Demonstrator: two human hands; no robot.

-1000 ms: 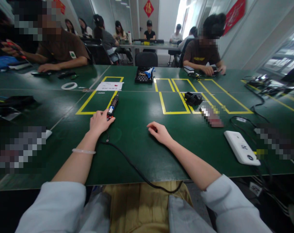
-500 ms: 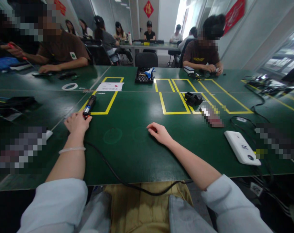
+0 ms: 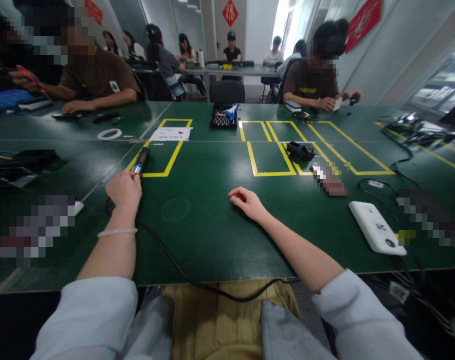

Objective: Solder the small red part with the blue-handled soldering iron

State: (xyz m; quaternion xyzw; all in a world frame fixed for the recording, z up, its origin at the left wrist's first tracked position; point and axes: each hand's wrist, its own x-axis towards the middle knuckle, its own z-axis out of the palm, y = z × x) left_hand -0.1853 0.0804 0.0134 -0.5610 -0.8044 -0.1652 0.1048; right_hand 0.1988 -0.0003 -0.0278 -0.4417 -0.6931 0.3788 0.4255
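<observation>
The left hand [image 3: 124, 191] is closed around the near end of a dark cylindrical tool [image 3: 140, 161], most of its fingers hidden from view. The tool lies at the left side of a yellow tape frame [image 3: 173, 159] on the green table [image 3: 208, 240], close along the left strip, with the hand over the near left corner. From that hand it extends straight on to the far side; from the right hand [image 3: 248, 202] it is well off to the left and a little farther, so the left is much the nearer. Its long axis runs near to far, the free end pointing away and leaning slightly right. The right hand rests on the table, fingers loosely curled (nothing shows in it). A black cord [image 3: 178, 270] emerges by the left wrist (where it joins is hidden).
</observation>
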